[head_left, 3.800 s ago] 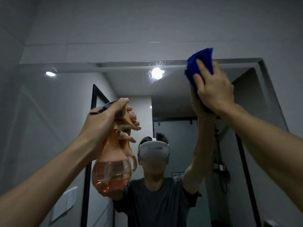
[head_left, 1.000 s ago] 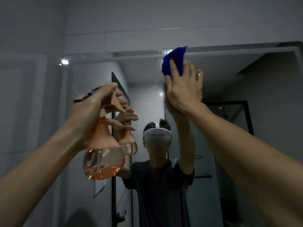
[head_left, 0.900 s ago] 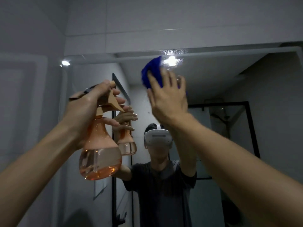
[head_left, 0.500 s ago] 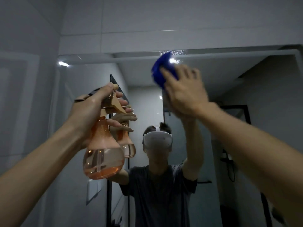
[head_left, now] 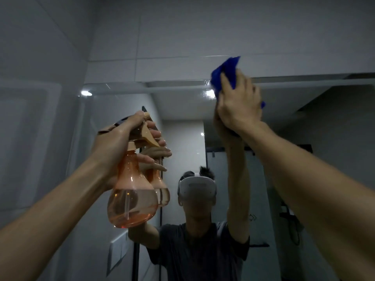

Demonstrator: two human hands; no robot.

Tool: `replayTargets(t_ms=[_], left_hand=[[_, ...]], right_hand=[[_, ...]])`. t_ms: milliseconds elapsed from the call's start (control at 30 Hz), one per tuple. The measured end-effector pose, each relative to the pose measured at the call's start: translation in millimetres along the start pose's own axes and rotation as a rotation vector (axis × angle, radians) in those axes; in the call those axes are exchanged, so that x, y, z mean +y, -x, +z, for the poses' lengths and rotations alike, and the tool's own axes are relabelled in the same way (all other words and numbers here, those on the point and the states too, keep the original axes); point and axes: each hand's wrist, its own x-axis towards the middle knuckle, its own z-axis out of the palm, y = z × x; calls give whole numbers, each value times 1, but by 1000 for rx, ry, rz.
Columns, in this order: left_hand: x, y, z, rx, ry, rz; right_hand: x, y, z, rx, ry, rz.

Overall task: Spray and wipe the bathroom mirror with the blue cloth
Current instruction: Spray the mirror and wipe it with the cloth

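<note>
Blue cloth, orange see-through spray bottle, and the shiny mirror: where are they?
Blue cloth (head_left: 225, 75): head view, bunched top above the fingers.
Orange see-through spray bottle (head_left: 132, 203): head view, round belly.
Mirror (head_left: 182, 110): head view, bare upper glass.

Right hand (head_left: 238, 107) presses the blue cloth (head_left: 225, 73) flat on the mirror (head_left: 284, 118), at the mirror's top edge. Left hand (head_left: 119, 142) grips the orange spray bottle (head_left: 132, 191) by neck and trigger, upright, just in front of the mirror, lower left of the cloth; bottle roughly a third full.

Two hands (head_left: 239, 110) — one blue cloth (head_left: 225, 74), one spray bottle (head_left: 132, 199), one mirror (head_left: 314, 122).
</note>
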Motion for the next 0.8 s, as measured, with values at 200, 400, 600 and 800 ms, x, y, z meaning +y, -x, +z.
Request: replayTargets(t_ms=[200,400,600,800], left_hand=[[6,-1,-5,14,-6,-6],[2,1,5,24,-9,-31],[-11,10,16,-24,87,-95],[-27,16,4,6,-4,-90]], right_hand=[[-53,77,13,-85,-1,-411],[-19,130,5,-189,46,-618],[30,93,-5,-52,38,-431],[85,52,-16,52,59,-29]])
